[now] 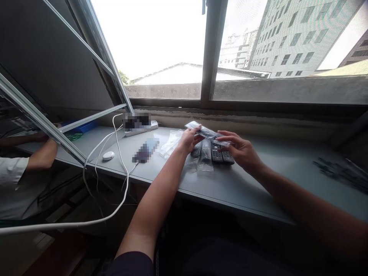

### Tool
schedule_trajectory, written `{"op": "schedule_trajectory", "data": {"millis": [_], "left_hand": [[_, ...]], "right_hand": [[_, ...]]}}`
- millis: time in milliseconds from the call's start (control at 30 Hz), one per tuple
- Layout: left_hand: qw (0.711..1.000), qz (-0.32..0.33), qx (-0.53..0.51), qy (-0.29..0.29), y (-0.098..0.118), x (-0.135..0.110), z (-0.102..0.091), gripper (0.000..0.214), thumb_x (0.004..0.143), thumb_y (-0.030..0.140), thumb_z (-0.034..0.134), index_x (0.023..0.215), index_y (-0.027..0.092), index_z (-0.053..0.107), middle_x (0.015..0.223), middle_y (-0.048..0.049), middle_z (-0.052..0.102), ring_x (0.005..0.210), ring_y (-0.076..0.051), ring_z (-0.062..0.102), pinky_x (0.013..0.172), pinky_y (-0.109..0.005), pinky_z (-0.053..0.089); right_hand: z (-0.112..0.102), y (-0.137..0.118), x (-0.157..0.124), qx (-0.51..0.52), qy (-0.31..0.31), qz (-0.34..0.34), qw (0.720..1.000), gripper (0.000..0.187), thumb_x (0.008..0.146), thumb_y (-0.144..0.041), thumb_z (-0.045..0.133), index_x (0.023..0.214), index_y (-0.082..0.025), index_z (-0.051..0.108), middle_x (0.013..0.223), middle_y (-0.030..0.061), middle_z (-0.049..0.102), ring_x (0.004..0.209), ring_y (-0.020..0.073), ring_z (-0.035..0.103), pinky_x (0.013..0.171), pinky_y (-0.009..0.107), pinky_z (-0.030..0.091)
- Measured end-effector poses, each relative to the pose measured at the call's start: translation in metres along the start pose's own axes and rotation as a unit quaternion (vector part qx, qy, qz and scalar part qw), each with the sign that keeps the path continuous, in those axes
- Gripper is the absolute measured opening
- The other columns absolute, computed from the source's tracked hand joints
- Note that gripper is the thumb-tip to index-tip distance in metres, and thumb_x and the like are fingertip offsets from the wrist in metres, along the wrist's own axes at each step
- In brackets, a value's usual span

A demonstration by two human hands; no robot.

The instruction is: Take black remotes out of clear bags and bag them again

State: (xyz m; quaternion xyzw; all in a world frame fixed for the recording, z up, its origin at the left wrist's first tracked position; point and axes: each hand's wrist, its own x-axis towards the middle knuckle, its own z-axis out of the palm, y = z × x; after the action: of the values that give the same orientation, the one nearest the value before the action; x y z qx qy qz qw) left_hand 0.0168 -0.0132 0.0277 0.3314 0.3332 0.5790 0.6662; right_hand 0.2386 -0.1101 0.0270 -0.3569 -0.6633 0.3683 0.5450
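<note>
Your left hand (189,140) has the clear plastic bag (208,133) by its left end, fingers curled over the film and closed on it. Your right hand (240,149) comes in from the other side, half open with its fingers spread, and reaches the bag's right end. Whether it grips or only steadies the bag, I can't tell from this view. The bag is held up between your hands, just above two black remote controls (217,154), and the dark item inside it is too creased to make out.

Keep the pinch light and close to the bag's edges, so the film stays flat and the item doesn't slide. Hold it low over the remotes, with your wrists relaxed and both forearms angled in toward the middle.

Beside the remotes, other clear bags (171,143) lie on the grey desk (161,180) — near a white cable (122,159) and a pixelated phone (145,150). Off to the left, a co-worker's hand (48,135) reaches in behind the open window frame (37,115).
</note>
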Motion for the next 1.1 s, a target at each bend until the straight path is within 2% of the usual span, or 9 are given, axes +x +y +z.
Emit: {"op": "schedule_trajectory", "data": {"millis": [67,167,267,400,567,667,800,900,1100], "left_hand": [[1.0,0.014,-0.013,0.008,0.002,0.0,0.0,0.035,0.089,0.025,0.097,0.105,0.019,0.067,0.093,-0.0009,0.078,0.079,-0.014,0.078,0.092,-0.031,0.068],[0.999,0.033,-0.032,-0.004,0.004,0.0,0.001,0.035,0.089,0.025,0.098,0.107,0.019,0.068,0.096,-0.0004,0.079,0.08,-0.013,0.078,0.093,-0.031,0.067],[0.998,0.034,-0.033,-0.047,0.003,-0.002,0.002,0.034,0.09,0.027,0.098,0.11,0.019,0.071,0.099,-0.0011,0.081,0.082,-0.013,0.078,0.095,-0.031,0.066],[0.988,0.017,0.0,-0.156,0.001,-0.01,0.004,0.038,0.088,0.036,0.1,0.113,0.018,0.08,0.112,-0.0084,0.085,0.096,-0.019,0.082,0.107,-0.038,0.063],[0.961,0.041,0.056,-0.269,-0.001,-0.018,0.004,0.051,0.087,0.051,0.1,0.125,0.02,0.086,0.138,-0.0148,0.083,0.132,-0.032,0.078,0.123,-0.047,0.051],[0.958,0.052,0.059,-0.277,-0.001,-0.017,0.003,0.053,0.085,0.054,0.1,0.126,0.023,0.086,0.143,-0.0151,0.082,0.139,-0.035,0.074,0.127,-0.052,0.045],[0.961,0.048,0.041,-0.268,0.0,-0.017,0.002,0.054,0.084,0.051,0.102,0.128,0.023,0.085,0.145,-0.0158,0.081,0.141,-0.035,0.073,0.127,-0.052,0.045],[0.967,0.034,0.026,-0.252,0.003,-0.022,0.004,0.049,0.084,0.043,0.103,0.125,0.023,0.085,0.141,-0.0147,0.083,0.141,-0.034,0.074,0.126,-0.05,0.048],[0.972,0.014,0.023,-0.233,0.006,-0.027,0.006,0.042,0.085,0.029,0.101,0.124,0.024,0.086,0.134,-0.0128,0.085,0.141,-0.033,0.074,0.128,-0.051,0.048]], "right_hand": [[0.0,0.003,0.002,0.02,0.034,0.038,0.998,0.013,0.098,-0.033,0.083,0.106,-0.027,0.091,0.159,0.0079,0.069,0.134,0.0347,0.073,0.1,0.05,0.074],[-0.006,0.01,0.008,0.071,0.113,0.105,0.986,0.015,0.097,-0.027,0.081,0.11,-0.026,0.088,0.142,0.0085,0.076,0.116,0.0276,0.078,0.092,0.043,0.076],[-0.016,0.018,0.016,0.153,0.178,0.146,0.961,0.034,0.095,-0.018,0.081,0.127,-0.029,0.08,0.127,0.0073,0.081,0.102,0.0232,0.081,0.082,0.035,0.075],[-0.023,0.022,0.021,0.246,0.087,0.259,0.93,0.02,0.107,-0.023,0.065,0.122,-0.022,0.078,0.118,0.0127,0.085,0.107,0.0268,0.084,0.095,0.039,0.074],[-0.012,0.006,0.016,0.344,-0.08,0.346,0.869,0.039,0.116,-0.039,0.055,0.14,-0.016,0.075,0.128,0.017,0.086,0.125,0.0315,0.082,0.111,0.048,0.067],[-0.008,-0.003,0.011,0.37,-0.141,0.395,0.829,0.043,0.117,-0.042,0.055,0.139,-0.011,0.075,0.124,0.0193,0.085,0.109,0.0282,0.084,0.1,0.04,0.07],[-0.013,-0.007,0.009,0.412,-0.149,0.424,0.792,0.039,0.118,-0.039,0.053,0.137,-0.013,0.076,0.098,0.0094,0.079,0.079,0.0201,0.076,0.076,0.031,0.068],[-0.017,-0.005,0.009,0.42,-0.118,0.405,0.804,0.035,0.115,-0.041,0.058,0.134,-0.018,0.077,0.09,0.0047,0.071,0.07,0.0168,0.065,0.068,0.027,0.064],[-0.021,-0.003,0.012,0.33,-0.135,0.351,0.866,0.032,0.111,-0.049,0.066,0.117,-0.02,0.08,0.074,-0.0014,0.053,0.053,0.0142,0.04,0.043,0.022,0.048]]}}
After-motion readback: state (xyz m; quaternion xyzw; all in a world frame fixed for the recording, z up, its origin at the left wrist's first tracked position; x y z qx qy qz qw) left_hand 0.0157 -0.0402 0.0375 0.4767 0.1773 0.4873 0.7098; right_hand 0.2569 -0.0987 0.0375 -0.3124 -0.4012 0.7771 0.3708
